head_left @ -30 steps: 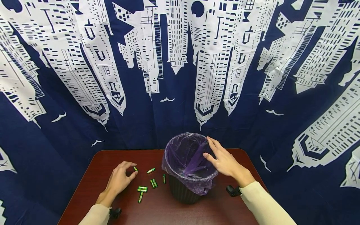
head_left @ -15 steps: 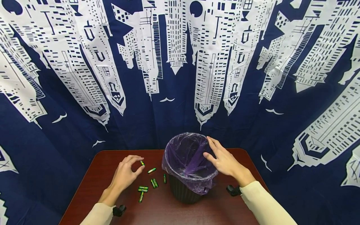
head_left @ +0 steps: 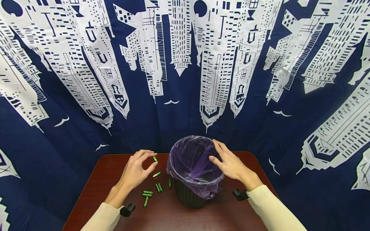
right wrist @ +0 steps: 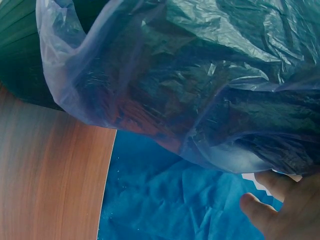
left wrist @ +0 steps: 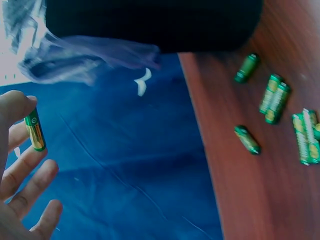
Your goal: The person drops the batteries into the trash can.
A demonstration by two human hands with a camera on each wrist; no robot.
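Between thumb and fingertips, my left hand (head_left: 136,168) pinches a small green battery (left wrist: 35,131), raised to the left of the trash bin (head_left: 189,196). The bin is dark and ribbed, and a thin purple plastic liner (head_left: 199,184) folds out over its rim. At the bin's right side, my right hand (head_left: 234,165) has its fingers stretched along the lined rim, thumb apart from them. In the right wrist view the liner's folds (right wrist: 150,90) cover part of those fingers. Left of the bin lie several more green batteries (left wrist: 247,67).
The red-brown wooden table (head_left: 107,173) ends close behind the bin. A navy curtain (head_left: 141,128) printed with white buildings hangs beyond it. One lone battery (head_left: 156,174) lies below my left hand, with a pair of batteries (head_left: 159,187) nearer me.
My left hand has moved up and to the right with the battery, from the table's left part toward the bin. My right hand stays at the rim.
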